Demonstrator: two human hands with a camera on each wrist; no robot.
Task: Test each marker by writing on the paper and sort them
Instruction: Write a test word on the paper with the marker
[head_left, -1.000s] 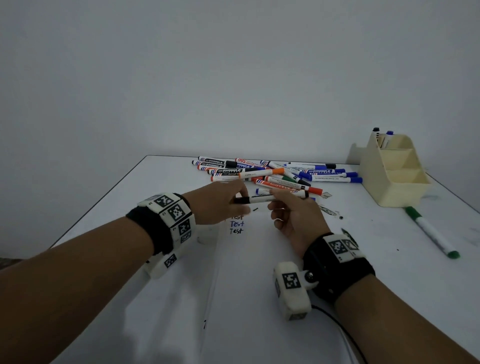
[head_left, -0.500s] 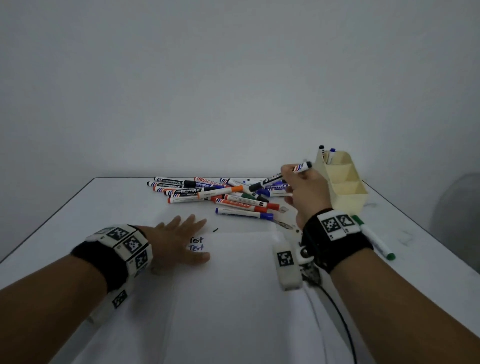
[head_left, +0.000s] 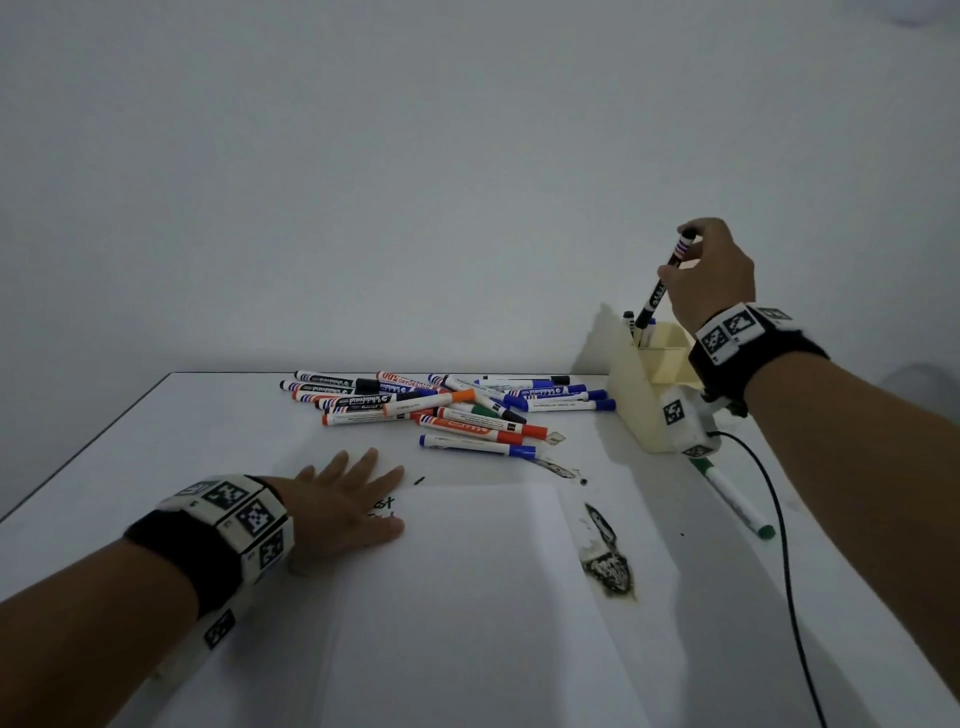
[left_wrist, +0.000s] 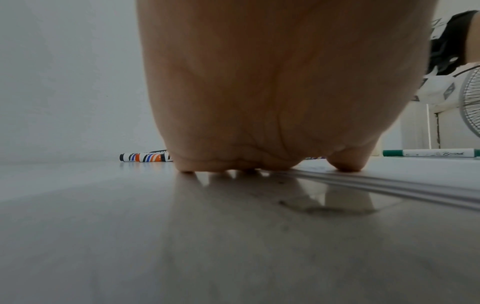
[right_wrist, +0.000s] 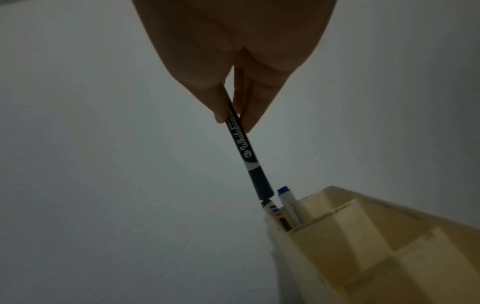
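My right hand pinches a black whiteboard marker nearly upright, cap end down, over the back compartment of the cream organizer. A black marker and a blue marker stand in that compartment. My left hand lies flat, fingers spread, on the left edge of the white paper, partly covering handwritten words. A pile of mixed markers lies at the back of the table.
A green marker lies on the table right of the organizer. Dark ink smears mark the table beside the paper. A black cable runs from my right wrist. A fan stands off to the right.
My right hand carried the black marker up and right from the paper to above the organizer, tilting it upright. My left hand let go of the marker and settled flat on the paper.
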